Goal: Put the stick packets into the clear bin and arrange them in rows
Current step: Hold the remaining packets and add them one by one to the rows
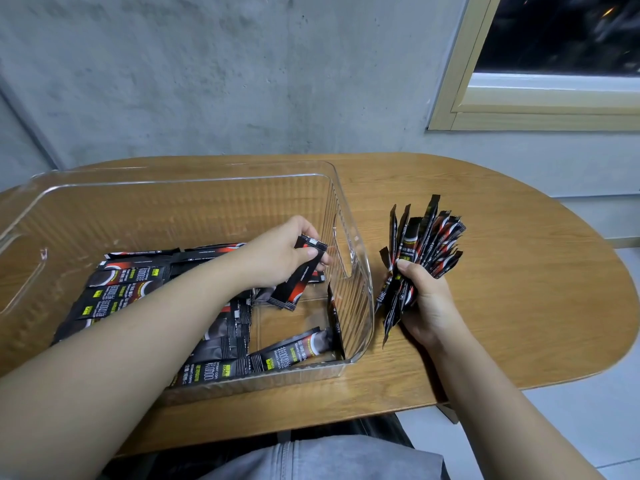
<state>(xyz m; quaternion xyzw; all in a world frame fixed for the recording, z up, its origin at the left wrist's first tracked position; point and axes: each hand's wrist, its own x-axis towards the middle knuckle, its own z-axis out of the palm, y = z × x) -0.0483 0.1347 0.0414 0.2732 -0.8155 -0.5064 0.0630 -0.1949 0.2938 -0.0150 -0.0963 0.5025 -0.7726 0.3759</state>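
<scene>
Clear bin (349,209) on wooden table (502,271), left of centre. Packet rows (124,289) lie flat in bin's left and near parts. Left hand (280,254) inside bin, holding single packet (304,271). Right hand (426,299) right of bin, above table, gripping fanned packet bundle (422,244).

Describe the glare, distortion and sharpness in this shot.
Head view: wide-angle bend curves the table edge and window frame; pale glare streaks the clear bin rim and ribbed walls; soft even light, faint shadows; packet print in the left hand is slightly smeared.
</scene>
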